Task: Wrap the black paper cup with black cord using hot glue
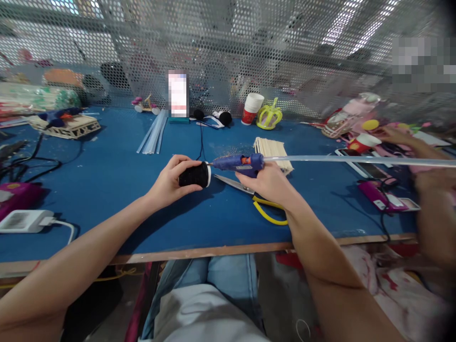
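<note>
My left hand (171, 178) is wrapped round a small black cup-like object (192, 176) with a white rim, lying on its side with the rim facing right. In my right hand (272, 183) is a blue hot glue gun (237, 163), its nozzle at the white rim. Whether the tip touches the rim I cannot tell. A long clear glue stick (349, 160) runs out of the gun's back to the right. Beneath the gun and my right hand lie scissors (270, 213) with yellow handles. A black cord leads away behind the black object.
Behind my right hand is a stack of thin wooden sticks (274, 148). Further back stand paper cups (251, 109), a yellow-green crown-shaped piece (270, 116), a phone (177, 95) and loose glue sticks (153, 133). A white charger (26, 221) lies left; a co-worker's arm (432, 209) reaches in right.
</note>
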`<control>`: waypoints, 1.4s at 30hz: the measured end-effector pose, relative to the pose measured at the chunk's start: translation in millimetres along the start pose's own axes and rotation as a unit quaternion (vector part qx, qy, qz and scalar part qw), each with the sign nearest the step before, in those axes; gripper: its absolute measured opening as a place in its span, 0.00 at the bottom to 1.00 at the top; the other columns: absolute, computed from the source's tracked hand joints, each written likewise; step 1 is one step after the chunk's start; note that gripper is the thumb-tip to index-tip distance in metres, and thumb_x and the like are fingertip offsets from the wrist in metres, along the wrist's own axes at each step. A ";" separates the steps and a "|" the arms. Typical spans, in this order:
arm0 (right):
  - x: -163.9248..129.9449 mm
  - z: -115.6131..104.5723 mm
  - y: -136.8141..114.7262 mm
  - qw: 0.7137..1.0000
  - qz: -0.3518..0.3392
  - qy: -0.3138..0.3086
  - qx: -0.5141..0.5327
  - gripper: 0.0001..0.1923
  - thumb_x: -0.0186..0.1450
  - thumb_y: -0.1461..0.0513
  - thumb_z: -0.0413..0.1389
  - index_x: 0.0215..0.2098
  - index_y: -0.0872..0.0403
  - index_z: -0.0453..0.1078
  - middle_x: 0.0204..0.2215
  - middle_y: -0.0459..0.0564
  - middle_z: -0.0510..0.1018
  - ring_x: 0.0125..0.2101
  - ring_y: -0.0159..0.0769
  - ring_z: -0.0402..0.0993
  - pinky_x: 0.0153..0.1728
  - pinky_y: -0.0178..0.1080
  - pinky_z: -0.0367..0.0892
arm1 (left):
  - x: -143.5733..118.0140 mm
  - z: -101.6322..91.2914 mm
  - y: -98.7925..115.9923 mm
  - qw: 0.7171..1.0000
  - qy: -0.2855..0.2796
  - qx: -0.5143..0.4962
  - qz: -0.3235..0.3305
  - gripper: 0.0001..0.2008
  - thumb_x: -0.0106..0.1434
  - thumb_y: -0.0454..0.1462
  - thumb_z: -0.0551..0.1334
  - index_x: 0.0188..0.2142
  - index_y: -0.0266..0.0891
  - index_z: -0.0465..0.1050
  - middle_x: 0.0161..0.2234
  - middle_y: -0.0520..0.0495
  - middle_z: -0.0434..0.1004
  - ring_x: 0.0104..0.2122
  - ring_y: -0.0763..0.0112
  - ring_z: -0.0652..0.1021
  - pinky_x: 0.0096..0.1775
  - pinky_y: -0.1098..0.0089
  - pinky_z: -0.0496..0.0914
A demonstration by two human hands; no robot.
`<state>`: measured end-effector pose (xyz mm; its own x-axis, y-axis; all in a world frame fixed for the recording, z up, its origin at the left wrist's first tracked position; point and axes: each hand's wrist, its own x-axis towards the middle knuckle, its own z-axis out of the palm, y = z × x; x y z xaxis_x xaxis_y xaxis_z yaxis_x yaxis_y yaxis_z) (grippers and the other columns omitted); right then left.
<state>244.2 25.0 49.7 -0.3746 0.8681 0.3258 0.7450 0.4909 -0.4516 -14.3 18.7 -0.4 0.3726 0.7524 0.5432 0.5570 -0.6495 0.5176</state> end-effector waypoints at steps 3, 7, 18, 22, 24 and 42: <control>-0.3 -0.9 -1.6 1.000 -0.004 -0.001 0.005 0.12 0.57 0.56 0.53 0.22 0.55 0.66 0.17 0.46 0.70 0.21 0.32 0.66 0.26 0.36 0.59 | 0.4 -0.8 0.5 1.000 -0.005 0.000 0.012 0.25 0.54 0.42 0.66 0.51 0.43 0.65 0.46 0.43 0.63 0.47 0.62 0.69 0.49 0.58 0.66; -1.8 -3.4 -4.1 1.000 -0.014 -0.004 0.006 0.12 0.57 0.56 0.54 0.22 0.55 0.66 0.17 0.45 0.70 0.20 0.31 0.65 0.25 0.35 0.58 | 0.5 -1.7 -0.4 1.000 -0.006 0.008 0.018 0.25 0.55 0.41 0.66 0.51 0.44 0.65 0.47 0.43 0.63 0.48 0.62 0.68 0.50 0.58 0.66; 0.0 -2.5 -1.7 1.000 0.018 -0.009 -0.006 0.13 0.57 0.56 0.53 0.19 0.54 0.61 0.16 0.45 0.67 0.19 0.32 0.65 0.24 0.36 0.59 | -0.7 -0.5 -0.4 0.999 -0.019 0.034 0.038 0.25 0.55 0.41 0.66 0.51 0.42 0.64 0.48 0.42 0.61 0.49 0.61 0.67 0.51 0.58 0.65; 1.0 -1.1 -1.3 1.000 0.018 -0.007 -0.005 0.14 0.57 0.56 0.53 0.18 0.54 0.60 0.15 0.45 0.66 0.18 0.31 0.65 0.23 0.36 0.58 | -0.8 -0.7 -0.7 0.998 -0.018 0.042 0.043 0.25 0.55 0.41 0.66 0.51 0.41 0.64 0.48 0.42 0.61 0.49 0.61 0.67 0.51 0.58 0.65; 1.3 -0.1 -0.6 1.000 0.014 -0.003 -0.013 0.14 0.57 0.56 0.53 0.18 0.54 0.60 0.14 0.45 0.66 0.18 0.31 0.64 0.23 0.36 0.57 | -0.7 -0.6 -0.3 0.998 -0.018 0.041 0.043 0.24 0.55 0.41 0.66 0.51 0.41 0.64 0.48 0.42 0.61 0.49 0.61 0.67 0.51 0.58 0.65; -3.6 -1.6 -4.9 1.000 -0.016 -0.001 -0.008 0.11 0.58 0.56 0.54 0.26 0.55 0.70 0.23 0.48 0.75 0.26 0.35 0.70 0.29 0.36 0.62 | 1.9 0.1 -4.5 0.999 0.013 -0.008 -0.047 0.25 0.53 0.44 0.67 0.49 0.43 0.66 0.45 0.44 0.66 0.46 0.63 0.71 0.49 0.58 0.67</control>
<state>242.8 19.4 52.0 -0.3996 0.8517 0.3389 0.7408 0.5178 -0.4278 -16.0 23.0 -1.8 0.2986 0.8074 0.5088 0.5762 -0.5775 0.5783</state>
